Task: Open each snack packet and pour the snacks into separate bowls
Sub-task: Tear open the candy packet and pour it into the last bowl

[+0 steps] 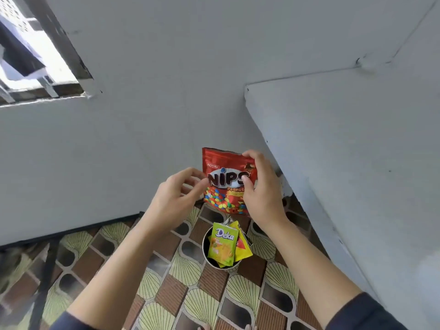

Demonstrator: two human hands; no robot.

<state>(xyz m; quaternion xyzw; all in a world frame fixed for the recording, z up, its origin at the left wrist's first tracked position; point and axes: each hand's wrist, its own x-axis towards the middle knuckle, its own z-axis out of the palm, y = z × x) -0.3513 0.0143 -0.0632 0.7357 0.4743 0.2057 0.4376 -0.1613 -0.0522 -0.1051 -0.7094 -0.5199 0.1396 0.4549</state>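
Note:
A red Nips peanut packet [225,179] is held upright in the air in front of the grey wall. My right hand [260,189] grips its right edge, thumb on the front and fingers over the top corner. My left hand [176,198] is beside the packet's left edge with loosely curled fingers, the fingertips at or just touching the edge; whether it pinches the packet is unclear. Below stands a metal bowl [206,252] holding a green Deka packet [222,245] and yellow packets [242,245].
A patterned brown-and-yellow cloth [166,289] covers the surface under the bowl. A grey wall rises behind, and a grey slanted ledge [333,144] juts out at right. A window opening [31,55] is at upper left.

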